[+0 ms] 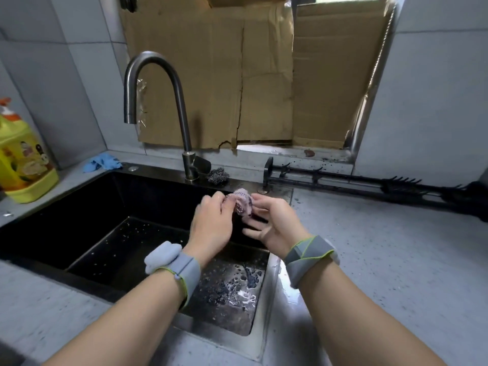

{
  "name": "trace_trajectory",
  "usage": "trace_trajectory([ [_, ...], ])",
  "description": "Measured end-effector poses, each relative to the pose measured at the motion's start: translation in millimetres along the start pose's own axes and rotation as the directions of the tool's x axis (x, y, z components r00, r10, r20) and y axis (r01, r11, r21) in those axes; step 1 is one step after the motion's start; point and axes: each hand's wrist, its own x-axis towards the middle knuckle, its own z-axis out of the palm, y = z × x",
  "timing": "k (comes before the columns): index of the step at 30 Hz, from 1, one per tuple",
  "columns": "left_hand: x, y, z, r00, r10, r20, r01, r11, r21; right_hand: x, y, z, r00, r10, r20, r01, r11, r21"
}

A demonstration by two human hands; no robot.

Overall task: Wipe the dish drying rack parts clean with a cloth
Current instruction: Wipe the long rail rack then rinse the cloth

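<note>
A small pale pink cloth, bunched up, is held between both hands over the far right part of the black sink. My left hand grips its left side with the fingers curled. My right hand holds its right side with thumb and forefinger, the other fingers spread below. A long black dish drying rack part with hooks and prongs lies on the counter to the right, behind the hands, touching neither.
A curved grey tap stands behind the sink, a steel scourer beside its base. A yellow detergent bottle and blue gloves sit at the left. Cardboard covers the window. Wet grey counter at right.
</note>
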Motion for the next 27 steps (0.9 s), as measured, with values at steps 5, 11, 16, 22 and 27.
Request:
trace_trajectory([
  [5, -13, -3, -5, 0.74, 0.652, 0.163, -0.631, 0.589, 0.505, -8, -3, 3, 0.977, 0.172, 0.125, -0.197, 0.954, 0.225],
  [11, -26, 3, -13, 0.932, 0.35, 0.09, -0.362, 0.905, 0.226, -1, 5, 36, 0.987, 0.032, -0.158, 0.075, 0.778, 0.624],
  [16, -33, 20, -5, 0.956, -0.238, 0.17, 0.283, 0.896, -0.343, -15, 5, 54, 0.963, 0.005, -0.268, 0.183, 0.718, 0.672],
  [22, -28, 14, 8, 0.904, -0.386, 0.183, 0.423, 0.868, -0.26, -12, 3, 54, 0.954, 0.042, -0.295, 0.171, 0.735, 0.657],
  [27, -27, 18, 13, 0.792, -0.508, 0.337, 0.61, 0.646, -0.458, -3, 9, 49, 0.969, -0.054, -0.243, 0.181, 0.821, 0.541],
])
